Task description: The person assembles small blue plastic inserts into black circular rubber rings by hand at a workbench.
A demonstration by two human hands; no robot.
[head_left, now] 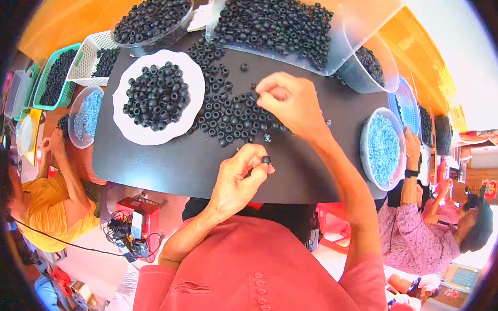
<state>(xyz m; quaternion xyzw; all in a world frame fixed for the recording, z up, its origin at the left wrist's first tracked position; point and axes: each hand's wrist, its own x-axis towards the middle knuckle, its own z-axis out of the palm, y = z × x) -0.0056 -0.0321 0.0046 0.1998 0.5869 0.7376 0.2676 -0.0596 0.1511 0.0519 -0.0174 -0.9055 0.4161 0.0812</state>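
Close to the table's front edge, my left hand (239, 180) pinches a small black ring-shaped part (266, 159) between thumb and fingertips. My right hand (292, 102) is farther forward, over the right side of a loose pile of black ring-shaped parts (236, 119). Its thumb and fingers are closed together; anything in them is too small or hidden to make out. Left of the pile, a white scalloped plate (124, 126) is heaped with the same black parts. A tiny pale blue piece (267, 138) lies on the table between my hands.
At the back stand a clear bin (317, 75), a round tub (148, 45) and a clear bucket (391, 78) with black parts. Bowls of blue pieces (382, 152) (86, 117) flank the table (149, 171). Co-workers sit left in a yellow shirt (55, 209) and right in a patterned shirt (411, 232).
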